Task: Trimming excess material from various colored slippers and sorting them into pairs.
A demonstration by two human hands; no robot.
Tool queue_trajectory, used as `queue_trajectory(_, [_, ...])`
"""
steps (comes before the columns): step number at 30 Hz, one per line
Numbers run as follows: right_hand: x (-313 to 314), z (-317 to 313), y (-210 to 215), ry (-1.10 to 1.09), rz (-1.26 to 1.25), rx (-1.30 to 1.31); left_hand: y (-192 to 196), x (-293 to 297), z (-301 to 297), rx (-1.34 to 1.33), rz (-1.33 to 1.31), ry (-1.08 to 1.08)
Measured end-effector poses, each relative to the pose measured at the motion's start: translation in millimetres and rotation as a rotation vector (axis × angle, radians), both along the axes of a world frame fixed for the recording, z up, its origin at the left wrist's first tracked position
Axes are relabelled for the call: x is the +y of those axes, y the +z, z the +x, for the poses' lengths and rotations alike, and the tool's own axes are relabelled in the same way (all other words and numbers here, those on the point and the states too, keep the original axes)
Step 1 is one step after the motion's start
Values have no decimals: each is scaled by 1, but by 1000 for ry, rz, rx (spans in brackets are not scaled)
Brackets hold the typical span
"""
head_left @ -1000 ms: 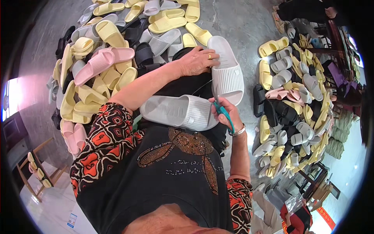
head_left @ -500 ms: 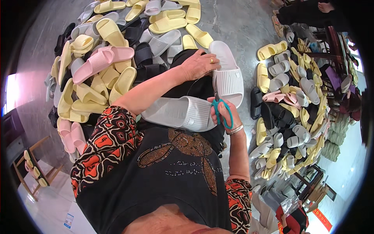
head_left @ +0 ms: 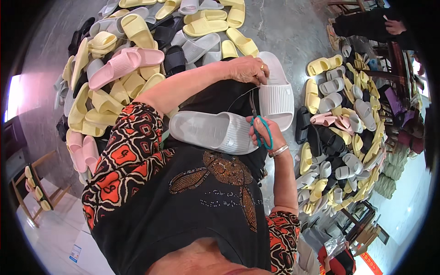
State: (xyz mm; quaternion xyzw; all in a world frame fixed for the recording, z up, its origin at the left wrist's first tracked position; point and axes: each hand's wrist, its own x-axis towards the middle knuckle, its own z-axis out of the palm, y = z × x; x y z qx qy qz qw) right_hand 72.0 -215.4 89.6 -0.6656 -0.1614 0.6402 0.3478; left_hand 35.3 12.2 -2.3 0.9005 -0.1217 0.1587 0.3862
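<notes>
My left hand (head_left: 248, 70) is stretched forward and grips the near edge of a white ribbed slipper (head_left: 277, 94) that lies on the floor. My right hand (head_left: 265, 133) is closed on teal-handled scissors (head_left: 261, 126) whose blades point up toward that slipper and a thin dark string between the two slippers. A second grey-white slipper (head_left: 213, 130) lies sole up across my lap, just left of my right hand.
A big heap of yellow, pink, grey and black slippers (head_left: 119, 73) spreads over the floor to the left and ahead. A second heap of slippers (head_left: 341, 128) curves along the right. Another person (head_left: 366, 27) sits at the top right. A small wooden rack (head_left: 34, 192) stands lower left.
My right hand with the scissors has moved up and forward, from beside the lap slipper toward the white slipper. My left hand stays on that slipper.
</notes>
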Motion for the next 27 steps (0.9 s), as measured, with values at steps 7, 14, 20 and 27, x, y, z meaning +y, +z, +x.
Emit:
queue_trajectory(7, [9, -7, -5, -29, 45, -31, -4, -1, 0, 28, -21, -4])
queue_trajectory(14, [4, -9, -6, -124, 168, -57, -4, -1, 1, 76, -62, 22])
queue_trajectory(20, [-20, -14, 11, -258, 414, -250, -5, -4, -3, -18, -77, 131])
queue_trajectory(27, [-62, -11, -35, -452, 389, -1122, 23, -8, -8, -142, -503, 457])
